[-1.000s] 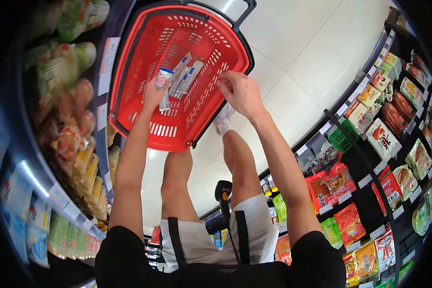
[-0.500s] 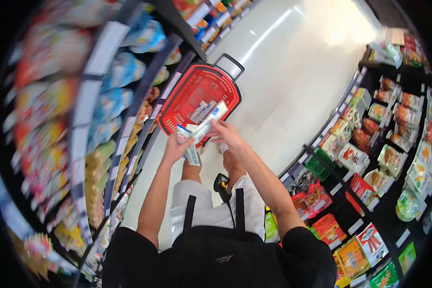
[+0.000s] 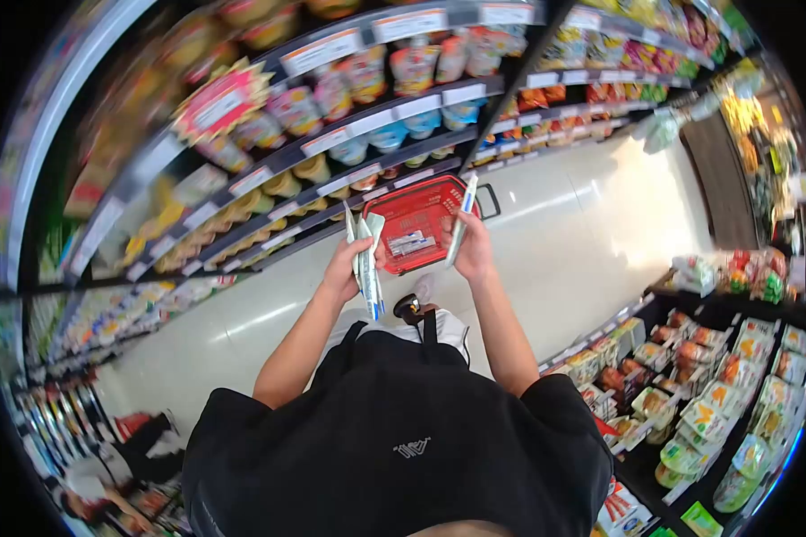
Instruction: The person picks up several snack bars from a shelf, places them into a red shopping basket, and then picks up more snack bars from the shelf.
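Note:
My left hand (image 3: pixel 342 268) is closed around several flat white packets (image 3: pixel 367 277) with bluish print, standing on edge. Apart from it, my right hand (image 3: pixel 473 251) grips one slim white-and-blue packet (image 3: pixel 458 234), seen nearly edge-on. Both hands are above the near part of a red shopping basket (image 3: pixel 376 213) with a dark handle. Inside the basket lie a few small pale packets (image 3: pixel 410 242); their print is too small to read. A black hand-held device (image 3: pixel 407 307) hangs by my legs.
Shelves of pouches and cups with price labels (image 3: pixel 334 139) run along the left and front, a red star-shaped sign (image 3: pixel 219 106) sticking out. A low display of packaged food (image 3: pixel 716 403) stands at right. Pale floor (image 3: pixel 564 215) lies between. Another person (image 3: pixel 107 474) is at lower left.
My view has turned toward the left shelves. The packets, close together before, are now split between my hands, which have moved apart. Another person has come into view at lower left.

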`<state>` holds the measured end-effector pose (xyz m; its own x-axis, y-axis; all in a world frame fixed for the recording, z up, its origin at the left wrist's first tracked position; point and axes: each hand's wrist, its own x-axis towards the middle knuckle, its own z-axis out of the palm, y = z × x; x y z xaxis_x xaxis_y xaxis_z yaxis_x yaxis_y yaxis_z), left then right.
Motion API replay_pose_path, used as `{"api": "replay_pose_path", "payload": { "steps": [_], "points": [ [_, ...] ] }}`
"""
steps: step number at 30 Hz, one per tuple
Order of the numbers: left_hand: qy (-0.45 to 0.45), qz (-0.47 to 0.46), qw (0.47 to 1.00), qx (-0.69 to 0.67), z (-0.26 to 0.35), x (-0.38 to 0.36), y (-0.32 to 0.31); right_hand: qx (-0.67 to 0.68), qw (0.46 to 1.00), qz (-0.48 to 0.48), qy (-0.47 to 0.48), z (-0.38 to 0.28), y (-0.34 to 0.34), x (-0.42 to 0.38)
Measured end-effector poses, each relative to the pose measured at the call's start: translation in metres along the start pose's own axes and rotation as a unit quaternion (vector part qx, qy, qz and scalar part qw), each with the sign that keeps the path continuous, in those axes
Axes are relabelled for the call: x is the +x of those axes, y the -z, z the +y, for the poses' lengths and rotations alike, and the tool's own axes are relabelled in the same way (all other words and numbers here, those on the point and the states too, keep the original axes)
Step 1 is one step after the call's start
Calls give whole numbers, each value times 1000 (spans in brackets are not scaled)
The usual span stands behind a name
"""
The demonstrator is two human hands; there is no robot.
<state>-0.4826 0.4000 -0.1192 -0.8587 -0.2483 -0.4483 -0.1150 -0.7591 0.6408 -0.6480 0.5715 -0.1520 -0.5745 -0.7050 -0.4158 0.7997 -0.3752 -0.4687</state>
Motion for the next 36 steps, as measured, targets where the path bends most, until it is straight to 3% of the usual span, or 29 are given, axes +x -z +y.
{"api": "replay_pose_path", "payload": {
  "steps": [1, 3, 7, 9, 11, 14, 20, 22, 23, 25, 27, 28, 30, 34, 36],
  "points": [
    [-18, 10, 1000, -10, -1, -18, 10, -49, 999, -19, -3, 10, -8, -1],
    [-8, 9, 986, -168, -7, -53, 33, -69, 994, -77, -39, 36, -26, -4],
    [-58, 47, 964, -254, -14, -134, 77, -97, 984, -128, -76, 104, -80, -28],
    [-100, 39, 956, -275, -18, -175, 103, -88, 989, -84, -87, 140, -105, -41],
    [-135, 100, 952, -256, -23, -211, 122, -97, 982, -119, -109, 172, -116, -43],
    [-176, 169, 935, -256, -32, -252, 158, -191, 966, -127, -119, 205, -129, -53],
    [-290, 172, 886, -318, -32, -308, 198, -375, 905, -160, -119, 221, -181, -67],
    [-308, 169, 874, -337, -35, -318, 201, -589, 779, -189, -104, 233, -178, -64],
    [-326, 171, 866, -339, -39, -323, 204, -598, 771, -191, -110, 241, -170, -64],
    [-334, 181, 862, -335, -46, -327, 212, -767, 561, -306, -63, 263, -151, -58],
    [-303, 225, 866, -329, -57, -331, 213, -860, 398, -288, -137, 290, -126, -58],
    [-299, 226, 865, -335, -62, -329, 216, -862, 395, -286, -143, 299, -114, -62],
    [-283, 247, 860, -345, -68, -324, 224, -917, 215, -319, -104, 312, -91, -71],
    [-233, 275, 870, -336, -66, -310, 227, -899, 244, -327, -160, 326, -67, -70],
    [-221, 278, 875, -330, -60, -297, 230, -911, 161, -341, -166, 333, -66, -65]
  ]
}}
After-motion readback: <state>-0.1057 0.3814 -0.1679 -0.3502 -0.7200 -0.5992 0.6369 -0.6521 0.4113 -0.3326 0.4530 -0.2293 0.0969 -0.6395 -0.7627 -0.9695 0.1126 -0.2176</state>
